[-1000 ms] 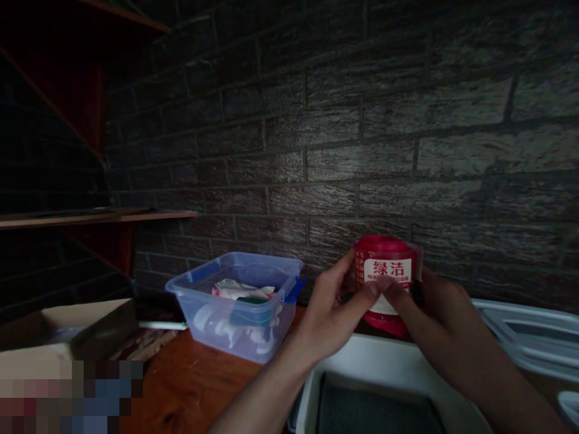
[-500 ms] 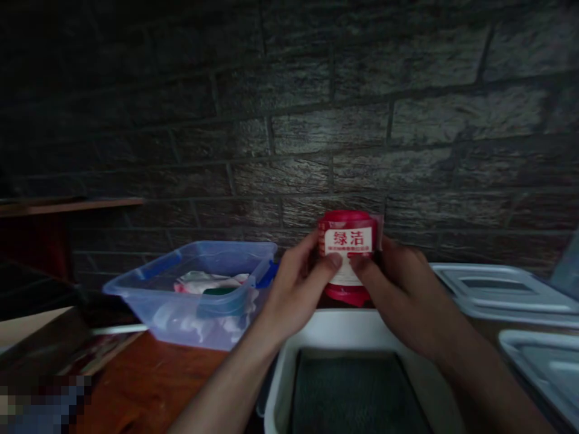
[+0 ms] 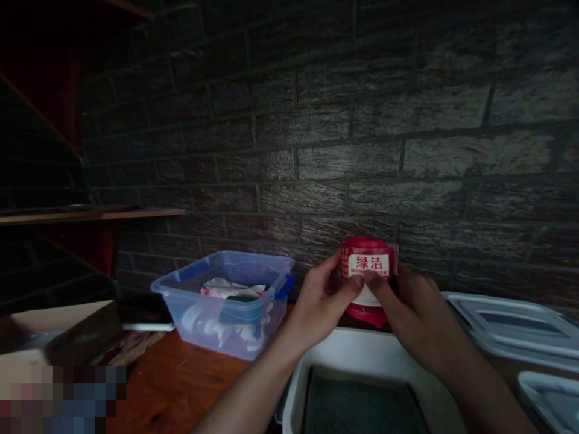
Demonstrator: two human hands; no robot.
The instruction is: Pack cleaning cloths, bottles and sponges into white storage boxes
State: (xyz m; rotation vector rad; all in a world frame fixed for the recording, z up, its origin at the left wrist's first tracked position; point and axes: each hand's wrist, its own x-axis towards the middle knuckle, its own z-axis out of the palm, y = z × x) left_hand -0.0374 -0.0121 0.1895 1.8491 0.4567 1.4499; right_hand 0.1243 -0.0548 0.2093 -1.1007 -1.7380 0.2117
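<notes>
Both hands grip a roll of red garbage bags (image 3: 368, 256), wrapped in a clear printed band with a white label and red characters. My left hand (image 3: 322, 304) closes round its left side, and my right hand (image 3: 414, 313) holds the right side. The two thumbs press side by side on the label; the fingers behind are largely hidden. Below the roll is a white plastic bin (image 3: 344, 340) with dark green, textured material (image 3: 362, 401) inside.
A clear blue-tinted box (image 3: 178, 304) with white items stands left on the wooden surface (image 3: 158, 386). An open cardboard box (image 3: 81, 337) is further left, under a shelf (image 3: 136, 213). Pale lids (image 3: 511, 328) lie to the right. A dark brick wall (image 3: 316, 144) rises behind.
The view has turned left and up, so the roll and hands appear lower and further right, and more shelving shows. Both hands keep their grip on the roll.
</notes>
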